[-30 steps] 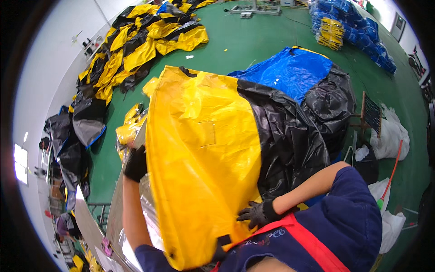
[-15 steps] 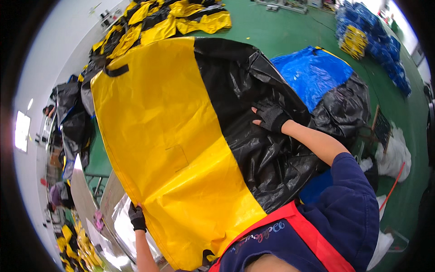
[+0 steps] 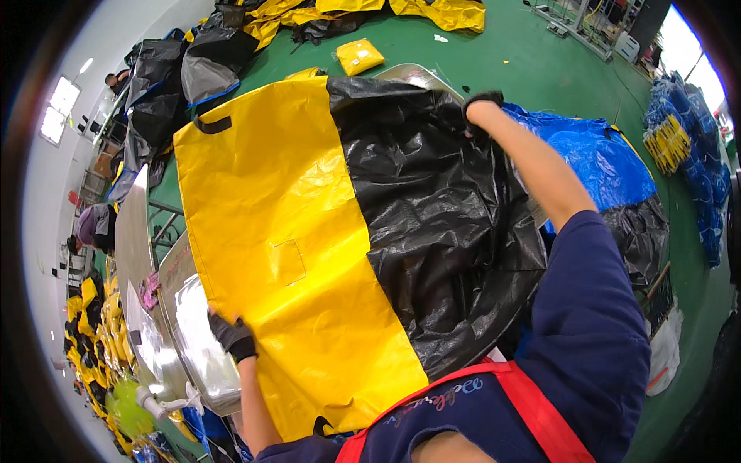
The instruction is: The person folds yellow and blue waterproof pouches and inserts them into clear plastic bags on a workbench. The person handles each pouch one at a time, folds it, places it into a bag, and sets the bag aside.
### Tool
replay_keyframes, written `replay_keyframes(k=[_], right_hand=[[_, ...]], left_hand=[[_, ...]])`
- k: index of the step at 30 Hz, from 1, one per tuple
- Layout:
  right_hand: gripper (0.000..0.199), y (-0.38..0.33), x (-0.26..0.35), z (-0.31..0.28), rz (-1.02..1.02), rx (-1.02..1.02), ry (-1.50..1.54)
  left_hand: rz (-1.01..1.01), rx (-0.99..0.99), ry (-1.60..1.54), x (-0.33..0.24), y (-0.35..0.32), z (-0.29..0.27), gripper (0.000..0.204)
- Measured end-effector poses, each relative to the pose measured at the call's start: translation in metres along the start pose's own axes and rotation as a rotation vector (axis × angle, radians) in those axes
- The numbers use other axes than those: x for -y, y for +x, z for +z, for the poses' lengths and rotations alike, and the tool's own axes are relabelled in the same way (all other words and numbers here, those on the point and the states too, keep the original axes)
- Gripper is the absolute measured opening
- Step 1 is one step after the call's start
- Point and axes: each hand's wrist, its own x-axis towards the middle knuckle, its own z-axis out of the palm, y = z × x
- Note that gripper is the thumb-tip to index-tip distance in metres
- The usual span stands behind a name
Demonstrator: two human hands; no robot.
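A large yellow and black tarpaulin bag lies spread out in front of me. Its yellow panel is on the left, and its wrinkled black part is on the right. Short black handles show at the far left corner and the near edge. My right hand, in a dark fingerless glove, curls over the far right edge of the black part and grips it. At the near left edge of the yellow panel rests my left hand, gloved alike, with thumb and fingers apart.
Shiny metal table surfaces lie under and left of the bag. A blue and black bag is on the right, beside bundled blue material. A folded yellow packet sits beyond. Another person is far left.
My right hand has moved from flat on the black part to its far right edge, now gripping it. The left hand has loosened at the yellow edge. My view has shifted.
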Motion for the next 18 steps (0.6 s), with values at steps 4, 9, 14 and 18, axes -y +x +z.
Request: replay_keyframes(k=[4, 9, 14, 18], right_hand=[[0.076, -0.183, 0.123, 0.003, -0.559, -1.031, 0.059], [0.019, -0.246, 0.148, 0.002, -0.833, -1.718, 0.259], [0.062, -0.385, 0.053, 0.11, -1.392, -0.895, 0.047], [0.056, -0.39, -0.04, 0.22, -1.231, -0.525, -0.339]], left_hand=[[0.54, 0.475, -0.591, -0.253, 0.002, -0.044, 0.053], [1.002, 0.585, -0.44, -0.392, 0.016, 0.023, 0.075], [0.945, 0.494, -0.528, -0.372, 0.031, 0.088, 0.068], [0.812, 0.527, -0.468, -0.295, 0.061, 0.078, 0.065]])
